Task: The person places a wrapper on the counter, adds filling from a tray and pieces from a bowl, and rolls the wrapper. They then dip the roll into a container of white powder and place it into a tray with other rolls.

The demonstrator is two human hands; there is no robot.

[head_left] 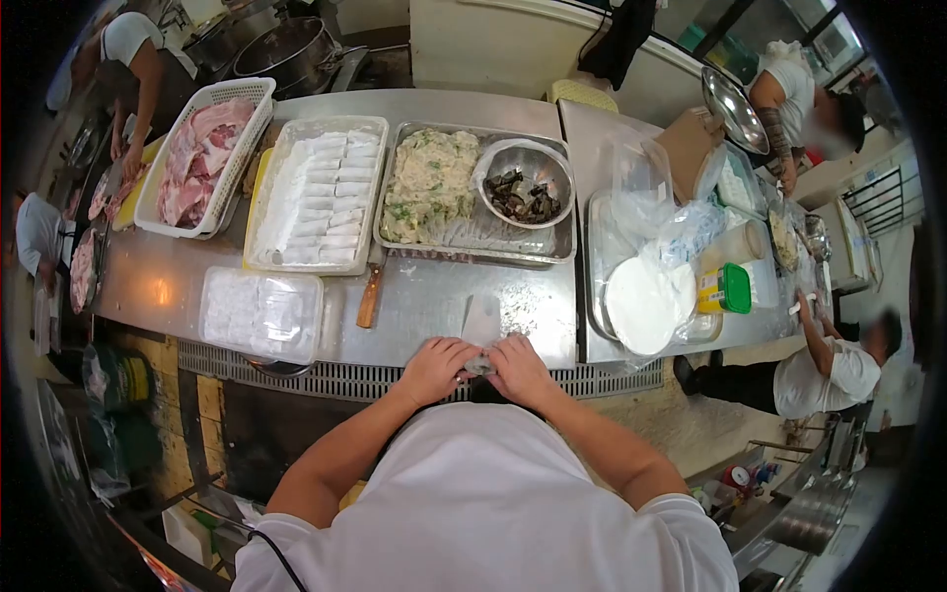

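Note:
At the steel table's front edge, my left hand [437,370] and my right hand [521,370] meet, fingers curled in. Between them they pinch a small pale roll [479,365], partly hidden by the fingers. Just beyond it a thin pale wrapper sheet [482,318] lies on the table. A knife with a wooden handle [369,299] rests to the left. Farther back, a metal tray [513,247] holds a pale filling with green bits [431,178] and a steel bowl [526,144] of dark pieces. Left of that, a white tub [258,222] contains rows of white rolls [330,187].
A lidded plastic container [261,314] sits at the front left. Behind it stands a white basket of raw meat [207,158]. On the right are a stack of round white sheets [641,306] and a green-lidded tub [732,288]. Other people work at both sides.

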